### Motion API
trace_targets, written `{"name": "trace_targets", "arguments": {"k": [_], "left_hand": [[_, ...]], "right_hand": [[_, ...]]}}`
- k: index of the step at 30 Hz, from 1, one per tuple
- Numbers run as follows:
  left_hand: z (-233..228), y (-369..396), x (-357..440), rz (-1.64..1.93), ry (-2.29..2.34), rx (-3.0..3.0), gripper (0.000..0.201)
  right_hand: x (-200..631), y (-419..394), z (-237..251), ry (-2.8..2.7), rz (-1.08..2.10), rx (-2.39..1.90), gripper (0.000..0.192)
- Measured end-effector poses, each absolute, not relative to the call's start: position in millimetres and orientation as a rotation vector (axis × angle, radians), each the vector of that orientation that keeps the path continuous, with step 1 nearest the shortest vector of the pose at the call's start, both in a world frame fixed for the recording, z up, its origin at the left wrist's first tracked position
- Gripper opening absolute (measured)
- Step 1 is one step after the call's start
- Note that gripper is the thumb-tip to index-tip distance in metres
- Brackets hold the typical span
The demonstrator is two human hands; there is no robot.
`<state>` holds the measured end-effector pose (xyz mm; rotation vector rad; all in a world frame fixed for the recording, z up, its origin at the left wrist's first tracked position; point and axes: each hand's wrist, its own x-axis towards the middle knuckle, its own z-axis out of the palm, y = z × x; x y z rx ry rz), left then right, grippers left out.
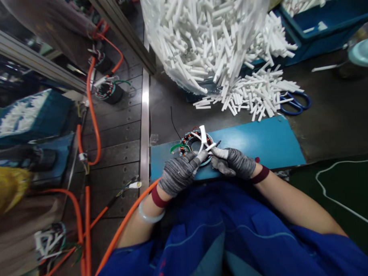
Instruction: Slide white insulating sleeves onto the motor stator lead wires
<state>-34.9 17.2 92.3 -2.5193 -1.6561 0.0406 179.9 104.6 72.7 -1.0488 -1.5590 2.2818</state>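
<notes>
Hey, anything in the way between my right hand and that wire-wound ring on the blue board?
Nothing visible bars the way: the right hand is at the right edge of the ring. A white tube by the fingers overlaps it in view.

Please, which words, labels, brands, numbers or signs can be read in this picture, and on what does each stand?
None can be read.
Red marks on the blue clothing: too blurred to read.
White tag left of the left hand: too small to read.
</notes>
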Motion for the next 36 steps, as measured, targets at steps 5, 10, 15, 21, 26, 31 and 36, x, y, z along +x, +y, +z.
{"name": "trace_targets", "arguments": {"k": [5,10,15,21,26,31,36], "left_hand": [[103,13,-27,-0.026,-1.681,-2.396,0.042],[96,20,-22,-0.292,-1.815,-2.384,0.067],[85,33,-28,-0.223,-1.884,-2.549,0.044],[115,50,-81,-0.068,-2.032,-2.571,0.065],[131,36,-163,-0.102,-2.662,-2.132,0.06],[112,-3,-221,0.077,-2.841,-1.461,0.056],[108,-30,-266,0.25,-2.892,-0.95,0.078]], "right_hand": [[203,103,77,-1.655,1.956,-1.153,0.056],[250,95,68,-1.543,1.244,-1.384,0.049],[258,83,33,-1.957,0.679,-1.353,0.051],[260,82,4,-2.122,0.219,-1.137,0.042],[262,82,-2,-2.125,0.067,-1.001,0.031],[258,80,-7,-2.136,-0.092,-0.965,0.026],[257,76,-12,-2.121,-0.017,-1.075,0.028]]}}
